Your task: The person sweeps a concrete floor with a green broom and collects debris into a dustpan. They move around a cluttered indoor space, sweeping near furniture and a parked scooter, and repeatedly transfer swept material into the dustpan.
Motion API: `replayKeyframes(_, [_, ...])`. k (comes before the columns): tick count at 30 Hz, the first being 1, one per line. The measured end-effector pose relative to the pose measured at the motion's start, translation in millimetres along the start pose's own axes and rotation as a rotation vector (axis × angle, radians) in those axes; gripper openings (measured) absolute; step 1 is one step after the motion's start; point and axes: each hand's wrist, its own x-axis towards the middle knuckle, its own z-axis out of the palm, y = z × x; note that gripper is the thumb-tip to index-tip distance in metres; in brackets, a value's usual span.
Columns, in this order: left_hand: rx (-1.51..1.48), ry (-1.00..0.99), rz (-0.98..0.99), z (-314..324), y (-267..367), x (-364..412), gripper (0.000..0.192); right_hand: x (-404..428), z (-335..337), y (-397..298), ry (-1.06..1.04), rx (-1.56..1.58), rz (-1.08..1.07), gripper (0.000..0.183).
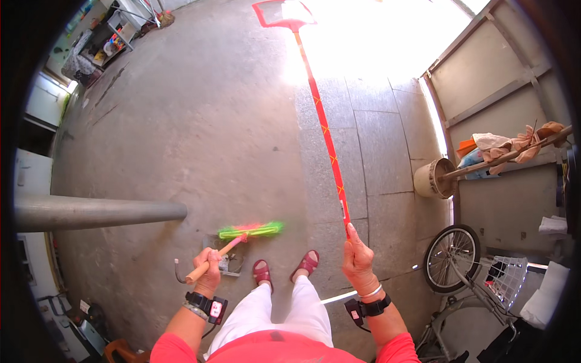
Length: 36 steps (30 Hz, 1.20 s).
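Note:
My left hand (209, 267) grips the wooden handle of a broom (251, 230) with green and pink bristles, low in front of me. A dustpan (232, 267) lies partly behind that hand, near my feet, with some debris in it; much of it is hidden. In my right hand (358, 254) is the lower end of a long red pole (327, 136) with yellow cross marks. The pole reaches away from me to a red frame-shaped head (261, 14), partly washed out by glare; what kind of tool it is, I cannot tell.
A thick grey post (100, 213) stands at the left. On the right are a bicycle (452, 258) with a wire basket (506, 279), a bucket (424, 178) and a pole (504, 157) hung with gloves and cloths. A cluttered shelf (125, 34) stands at the far left.

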Motion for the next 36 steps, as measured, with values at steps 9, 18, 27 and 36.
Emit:
replayKeyframes(9, [-0.002,0.017,0.002,6,8,12,0.035,1,8,95,0.099,-0.095,0.133,0.049])
replayKeyframes(18, [-0.079,0.012,-0.002,18,14,28,0.033,15,29,157,0.203,-0.110,0.130,0.044])
replayKeyframes(27, [-0.128,-0.037,0.031,30,18,37,0.030,-7,141,333,-0.290,-0.211,0.796,0.039])
replayKeyframes(36, [-0.037,-0.032,-0.003,26,16,23,0.031,-23,76,182,0.063,0.527,0.817,0.048])
